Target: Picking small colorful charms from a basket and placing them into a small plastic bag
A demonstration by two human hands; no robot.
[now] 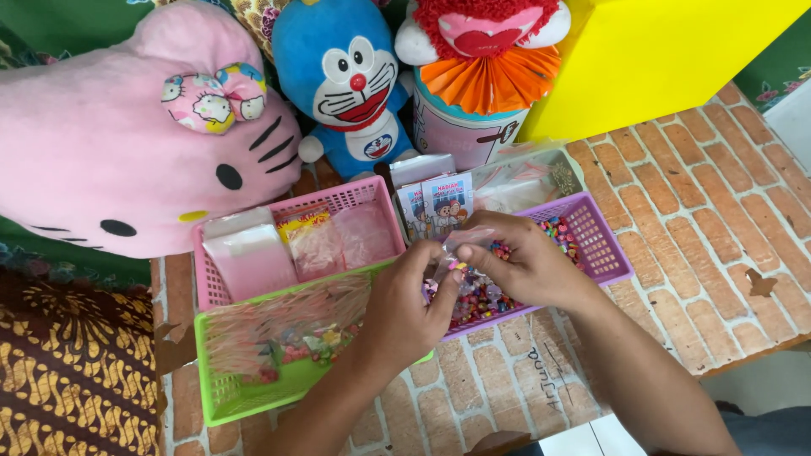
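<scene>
We saw a small clear plastic bag (460,253) pinched between both hands just above the purple basket (601,245); our left hand (405,308) gripped its lower edge with thumb and fingers, and our right hand (524,262) closed on its upper side. The bag was see-through and crinkled, with a few bright beads inside, though we could not tell how many. Under it the purple basket held a heap of mixed colourful beads (481,300), partly covered by our hands. The green basket (228,397) just beside it carried clear packets (279,333) with small colourful pieces, blurred through the plastic. The pink basket (338,198) behind held flat empty-looking bags and a pink packet (249,249). Small printed cards (439,207) stood between the baskets. All rested on a brick-patterned surface (701,219). Behind, a pink cat cushion (127,135), a blue cat plush (351,80) and a yellow box (667,51) were cut off by the frame.
</scene>
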